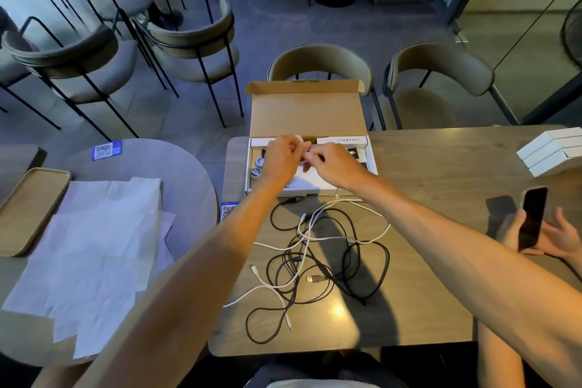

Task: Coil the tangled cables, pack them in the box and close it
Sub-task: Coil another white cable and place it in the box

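An open cardboard box (310, 110) stands at the table's far edge, its lid tipped up and back. Both hands are over the box tray. My left hand (280, 159) holds a small white cable coil (300, 138) between its fingers. My right hand (335, 159) pinches at the same coil from the right. Small round items (259, 162) lie in the tray's left side. On the table in front of the box lies a tangle of black cables (346, 264) and white cables (310, 230), with loose plugs among them.
White sheets of paper (94, 249) and a tan tray (28, 208) lie on the round table at left. Stacked white boxes (551, 151) sit at far right. Another person's hands hold a dark phone (532, 217) at right. Chairs stand behind the table.
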